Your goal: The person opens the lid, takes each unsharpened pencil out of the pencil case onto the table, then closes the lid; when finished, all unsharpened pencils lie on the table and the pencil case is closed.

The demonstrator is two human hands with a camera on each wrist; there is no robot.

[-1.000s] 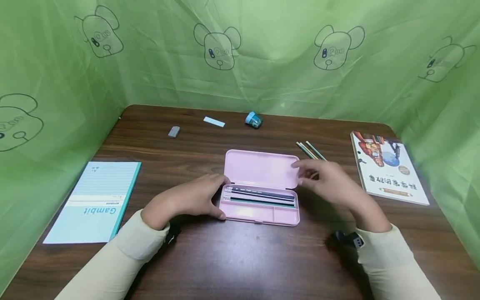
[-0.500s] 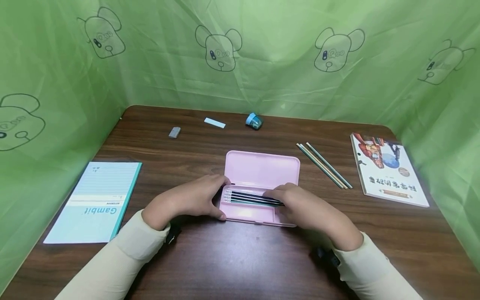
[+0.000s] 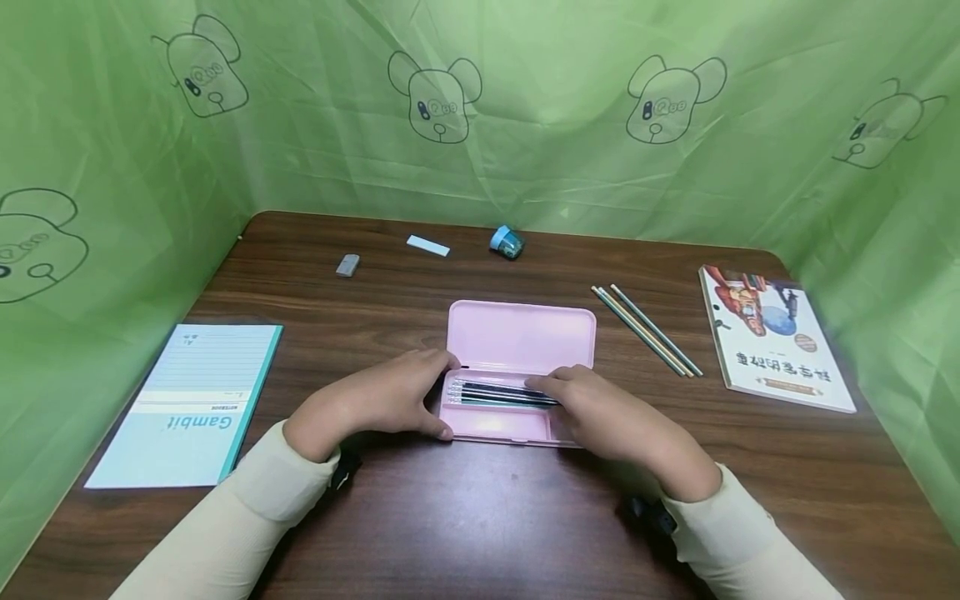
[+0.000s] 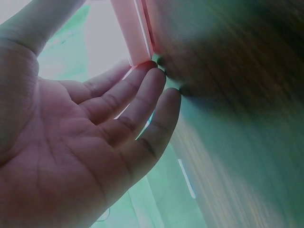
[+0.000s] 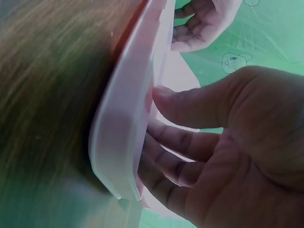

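An open pink pencil case (image 3: 522,337) lies on the table, lid folded back, with several dark pencils (image 3: 495,393) side by side in its rear compartment. At its left end my left hand (image 3: 386,396) grips the case between the thumb at the front corner and the fingers near the hinge. The left wrist view shows those fingertips against the end of the case. My right hand (image 3: 611,412) reaches into the case's right end, index finger over the pencils. In the right wrist view, its relaxed fingers (image 5: 185,145) dip behind the case wall, fingertips hidden, thumb at the rim.
Loose pencils (image 3: 647,332) lie right of the case, before a book (image 3: 776,342). A notebook (image 3: 187,400) lies at the left. Along the back are a grey eraser (image 3: 348,265), a pale blue strip (image 3: 428,245) and a blue-lidded pencil sharpener (image 3: 507,242). Green cloth surrounds the table.
My right hand has come from beside the lid into the case's right end, over the pencils. The pencils in the case sit closer together, slightly further left. My left hand has stayed put.
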